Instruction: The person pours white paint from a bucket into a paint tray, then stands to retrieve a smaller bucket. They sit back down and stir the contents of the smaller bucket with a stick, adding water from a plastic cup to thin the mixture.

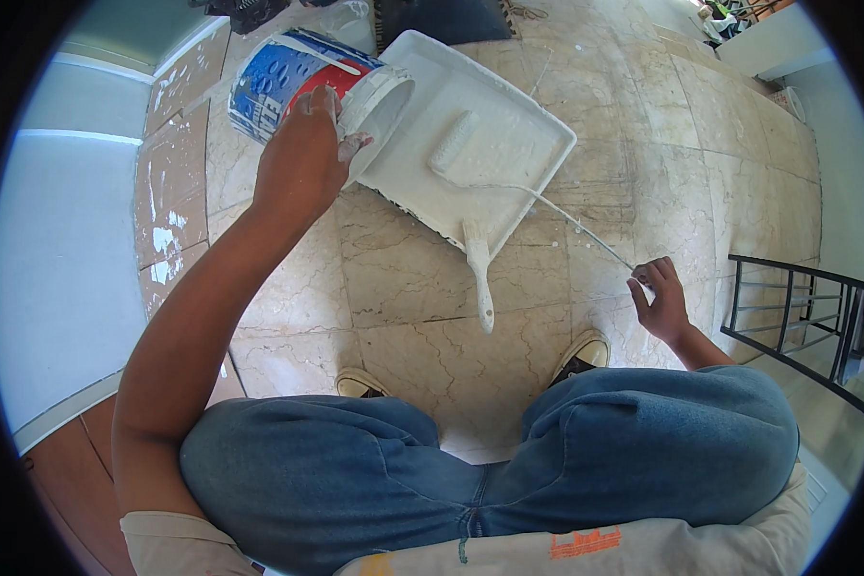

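A blue, red and white paint bucket (pixel 278 79) lies tipped over the left side of a white paint tray (pixel 557 134), its pale mouth facing the tray. My left hand (pixel 309 144) is closed on the bucket near its rim, with paint on the fingers. In the tray rests a small paint roller (pixel 454 144), coated in white. Its thin rod runs toward me on the right, where my right hand (pixel 660 300) pinches the end; the handle is mostly hidden by my fingers. A white-smeared paintbrush (pixel 480 278) leans over the tray's near edge, its handle on the floor, untouched.
Marble-look tiles (pixel 432 355) cover the floor around my shoes. Paint-splashed brown boards or tiles (pixel 171 206) run along the left wall. A black metal rack (pixel 802 322) stands at the right. Behind the tray lies a dark mat (pixel 442 17), with a black plastic bag (pixel 245 12) nearby.
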Demonstrator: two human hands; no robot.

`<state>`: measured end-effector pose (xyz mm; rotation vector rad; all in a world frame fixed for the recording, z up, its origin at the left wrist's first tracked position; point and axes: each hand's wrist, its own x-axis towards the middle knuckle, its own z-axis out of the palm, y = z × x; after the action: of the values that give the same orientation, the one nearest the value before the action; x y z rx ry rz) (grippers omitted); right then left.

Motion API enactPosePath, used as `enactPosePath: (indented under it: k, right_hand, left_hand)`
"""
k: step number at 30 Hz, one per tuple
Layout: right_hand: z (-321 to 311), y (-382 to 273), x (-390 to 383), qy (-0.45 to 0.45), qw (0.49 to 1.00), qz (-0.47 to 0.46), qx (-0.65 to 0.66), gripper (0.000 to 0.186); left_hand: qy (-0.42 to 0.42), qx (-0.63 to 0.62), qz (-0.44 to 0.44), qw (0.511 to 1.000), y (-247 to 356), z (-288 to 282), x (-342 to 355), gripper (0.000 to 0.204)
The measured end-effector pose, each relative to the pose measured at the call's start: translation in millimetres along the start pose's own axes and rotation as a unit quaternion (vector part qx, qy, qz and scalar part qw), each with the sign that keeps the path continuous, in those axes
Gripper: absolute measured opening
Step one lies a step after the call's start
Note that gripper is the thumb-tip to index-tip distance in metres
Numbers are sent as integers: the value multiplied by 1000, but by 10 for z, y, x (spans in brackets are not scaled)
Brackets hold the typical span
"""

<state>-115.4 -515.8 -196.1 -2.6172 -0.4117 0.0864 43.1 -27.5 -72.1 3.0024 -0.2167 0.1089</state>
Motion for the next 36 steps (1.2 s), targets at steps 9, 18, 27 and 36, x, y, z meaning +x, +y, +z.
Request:
enactPosePath:
  k: [9,18,27,36]
  right_hand:
    - [72,94,-1,-62,991,111,48,36]
    - [42,60,116,-55,996,69,-1,15]
    - [-174,132,490,-27,998,40,-37,15]
    - [-143,80,530,-41,997,57,-24,16]
  left_hand:
    - [-56,21,-20,998,82,-104,19,57]
    - [-51,9,-18,999,64,-97,11,56]
    - [-5,-17,-3,1000,-19,-8,-7,49]
    - [-36,-3,-12,999,20,-79,-4,52]
